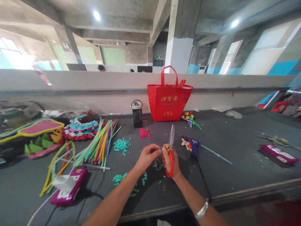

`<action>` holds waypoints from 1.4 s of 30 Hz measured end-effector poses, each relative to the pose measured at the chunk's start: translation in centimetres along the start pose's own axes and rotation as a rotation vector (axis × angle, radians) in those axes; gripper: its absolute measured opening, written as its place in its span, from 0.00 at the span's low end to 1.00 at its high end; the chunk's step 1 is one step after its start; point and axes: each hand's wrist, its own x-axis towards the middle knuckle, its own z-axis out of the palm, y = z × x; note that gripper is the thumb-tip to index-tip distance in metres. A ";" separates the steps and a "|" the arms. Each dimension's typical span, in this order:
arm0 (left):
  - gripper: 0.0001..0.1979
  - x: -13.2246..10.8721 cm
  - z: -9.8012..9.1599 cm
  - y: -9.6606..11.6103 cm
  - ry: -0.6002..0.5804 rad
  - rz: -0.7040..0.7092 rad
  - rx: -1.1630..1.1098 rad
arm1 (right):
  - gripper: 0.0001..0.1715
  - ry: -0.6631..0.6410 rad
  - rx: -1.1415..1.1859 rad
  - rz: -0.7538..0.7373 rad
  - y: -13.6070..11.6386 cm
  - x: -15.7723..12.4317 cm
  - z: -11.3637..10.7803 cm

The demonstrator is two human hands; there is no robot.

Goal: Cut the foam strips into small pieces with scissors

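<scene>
My right hand [169, 161] is closed round red-handled scissors [171, 164], whose blades point up and away over the dark table [150, 207]. A small yellow and green piece [167, 147] shows at its fingertips. Close beside it on the left, my left hand [150, 155] has its thumb and forefinger pinched together; what they hold, if anything, is too small to make out. Teal cut pieces [122, 145] lie in piles left of my hands, and small scraps [158, 164] lie beneath them. Red cut pieces [145, 133] sit farther back.
A red bag [169, 102] and a black bottle [137, 114] stand at the back. Colourful fuzzy sticks [102, 144] and a purple packet [70, 186] lie left. A blue glue gun [194, 147] with a cable lies right, near small flowers [191, 119].
</scene>
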 end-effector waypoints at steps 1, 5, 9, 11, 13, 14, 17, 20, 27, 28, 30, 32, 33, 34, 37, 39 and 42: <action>0.10 0.0 0.1 -0.1 -0.003 0.000 0.017 | 0.14 0.000 0.001 0.009 -0.1 0.0 0.0; 0.09 -0.1 0.3 -0.2 0.042 -0.042 0.025 | 0.15 -0.002 -0.015 0.016 -0.5 0.0 0.0; 0.06 -0.1 0.2 0.1 0.074 -0.066 -0.123 | 0.15 0.011 -0.064 -0.006 -0.5 0.0 -0.1; 0.06 0.0 0.1 0.6 0.091 -0.049 -0.276 | 0.14 0.007 -0.124 -0.022 -0.4 -0.1 0.0; 0.07 0.0 0.1 1.1 0.100 -0.027 -0.429 | 0.15 -0.017 -0.225 -0.027 -0.6 -0.2 0.1; 0.07 0.0 0.0 1.3 0.098 -0.020 -0.485 | 0.16 -0.039 -0.285 -0.025 -0.7 -0.4 0.2; 0.08 -0.1 0.1 1.8 0.093 -0.005 -0.589 | 0.19 -0.117 -0.444 -0.014 -1.4 -0.7 0.6; 0.09 -0.3 0.2 1.9 0.101 -0.009 -0.637 | 0.19 -0.159 -0.535 -0.011 -2.3 -1.0 0.8; 0.08 -0.6 0.5 1.8 0.052 -0.044 -0.684 | 0.15 -0.171 -0.636 -0.008 -2.7 -1.1 0.9; 0.08 -0.6 0.6 1.8 0.048 -0.049 -0.688 | 0.15 -0.170 -0.646 -0.009 -2.6 -1.1 0.9; 0.08 -0.7 0.6 1.8 0.039 -0.058 -0.693 | 0.15 -0.164 -0.670 -0.002 -2.2 -1.2 1.0; 0.08 -0.7 0.7 1.8 0.030 -0.061 -0.688 | 0.15 -0.155 -0.691 0.007 -1.9 -1.2 1.1; 0.08 -0.7 0.7 1.8 0.031 -0.061 -0.682 | 0.15 -0.151 -0.698 0.009 -1.7 -1.2 1.2; 0.08 -0.7 0.7 1.8 0.038 -0.058 -0.676 | 0.15 -0.151 -0.702 0.007 -1.6 -1.2 1.2; 0.09 -0.6 0.6 1.7 0.064 -0.042 -0.645 | 0.15 -0.153 -0.709 -0.017 -1.3 -1.3 1.1; 0.09 -0.5 0.6 1.7 0.080 -0.028 -0.615 | 0.14 -0.152 -0.714 -0.036 -1.2 -1.3 1.1; 0.10 -0.4 0.6 1.8 0.097 -0.021 -0.568 | 0.12 -0.154 -0.711 -0.050 -1.0 -1.2 1.0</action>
